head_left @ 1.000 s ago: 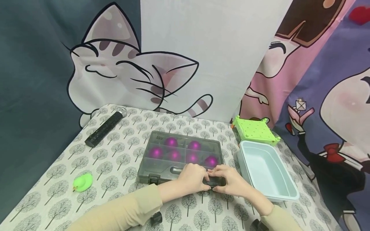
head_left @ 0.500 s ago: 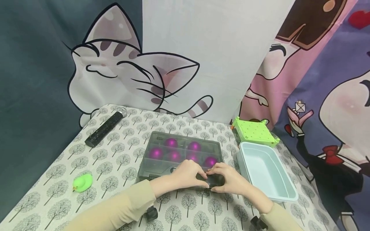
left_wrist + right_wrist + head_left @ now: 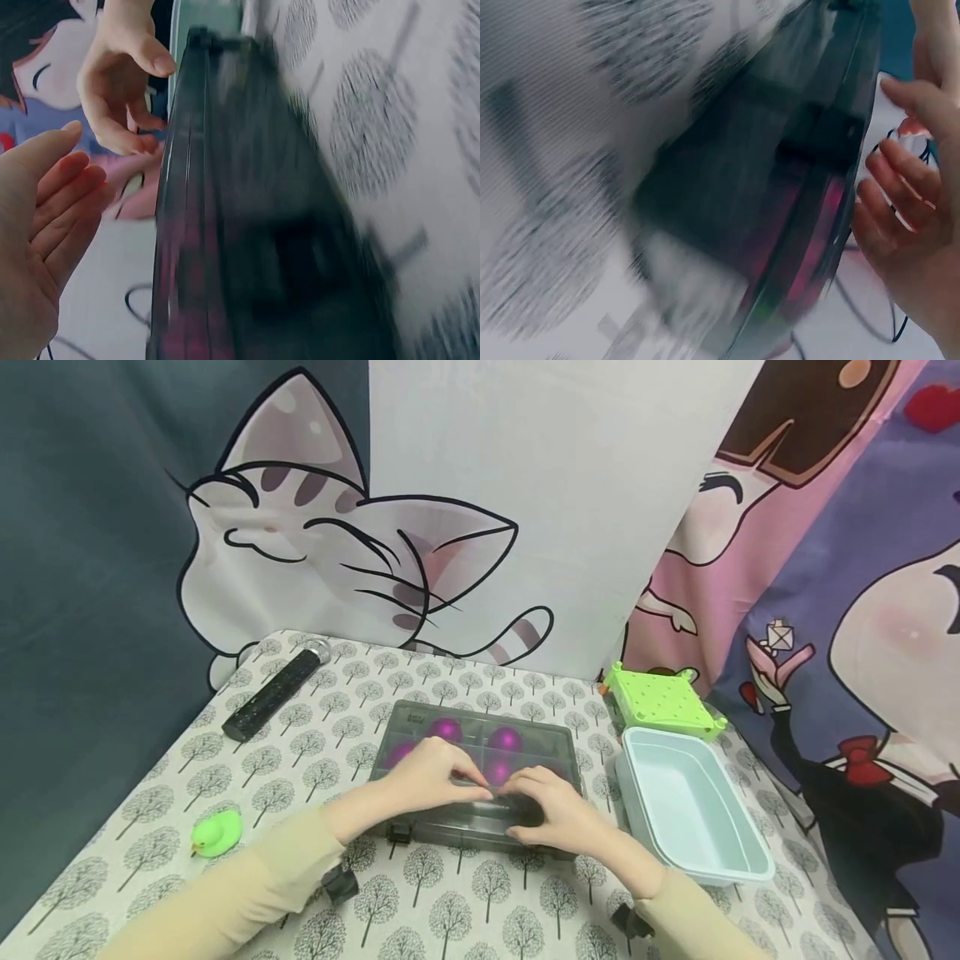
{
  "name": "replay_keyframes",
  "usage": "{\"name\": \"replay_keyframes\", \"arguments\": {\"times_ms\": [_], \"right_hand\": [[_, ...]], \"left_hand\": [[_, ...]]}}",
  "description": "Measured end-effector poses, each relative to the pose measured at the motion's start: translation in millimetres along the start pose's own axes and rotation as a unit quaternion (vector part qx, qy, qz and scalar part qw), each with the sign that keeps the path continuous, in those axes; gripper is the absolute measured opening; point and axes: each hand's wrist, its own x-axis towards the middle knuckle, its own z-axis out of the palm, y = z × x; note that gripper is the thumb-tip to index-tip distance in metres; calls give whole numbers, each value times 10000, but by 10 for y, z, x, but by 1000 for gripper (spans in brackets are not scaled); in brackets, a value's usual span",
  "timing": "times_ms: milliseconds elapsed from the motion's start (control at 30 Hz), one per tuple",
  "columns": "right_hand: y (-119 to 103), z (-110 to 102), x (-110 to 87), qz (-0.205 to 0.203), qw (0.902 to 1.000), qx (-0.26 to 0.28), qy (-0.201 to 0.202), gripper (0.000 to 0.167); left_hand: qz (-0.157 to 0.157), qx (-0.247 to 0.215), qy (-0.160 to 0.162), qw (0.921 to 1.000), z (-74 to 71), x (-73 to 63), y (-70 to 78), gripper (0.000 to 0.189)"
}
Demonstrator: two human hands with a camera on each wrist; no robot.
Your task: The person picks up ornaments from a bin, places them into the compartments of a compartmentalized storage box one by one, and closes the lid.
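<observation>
A translucent grey compartment case (image 3: 450,835) lies flat on the table with its lid down. Through the lid show several magenta balls (image 3: 505,740). My left hand (image 3: 423,777) is over the front middle of the case, fingers loosely bent and holding nothing. To its right, my right hand (image 3: 555,810) hovers over the front right part, also with nothing in its fingers. In the left wrist view both hands stand apart from the case's front side, where a black latch (image 3: 307,259) shows blurred. The right wrist view shows a gap between my right hand (image 3: 915,217) and the case.
Right of the case stands a pale blue basin (image 3: 693,802), with a lime green perforated stand (image 3: 663,700) behind it. A black microphone (image 3: 273,693) lies at the back left. Nearer on the left is a green toy duck (image 3: 216,833). Printed curtains hang behind the table.
Both hands have come off the case's right front latch area and shifted left, the left hand further. The left front latch was briefly hidden and shows again. The case stays in place.
</observation>
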Motion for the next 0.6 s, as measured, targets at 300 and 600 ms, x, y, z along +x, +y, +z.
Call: {"name": "replay_keyframes", "arguments": {"times_ms": [300,600], "right_hand": [[-456,226,425,0,9998,179,-130,52],[-778,562,631,169,9998,35,-72,55]], "left_hand": [[-201,343,208,9990,-347,-401,-338,24],[-265,405,-12,9988,-472,-704,-443,34]]}}
